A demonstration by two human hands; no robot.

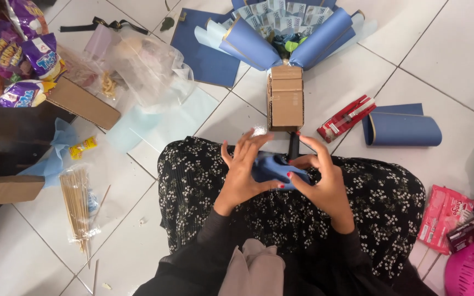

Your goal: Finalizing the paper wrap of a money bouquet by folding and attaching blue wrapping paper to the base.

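Hands are working together: my left hand [242,172] and right hand [325,178] are pinching blue paper [272,167] between closed fingers, over my lap, just below the cardboard box [286,98].

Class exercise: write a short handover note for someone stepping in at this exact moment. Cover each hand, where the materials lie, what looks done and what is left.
Left hand and right hand: both have a grip on a small blue paper piece, folding it over the lap.
Cardboard box stands on the floor ahead, with blue paper cones and banknotes fanned out above it.
Red stapler and blue paper roll lie to the right; skewer bundle lies to the left.
Done: cones in place.
Left: this piece is not yet attached.
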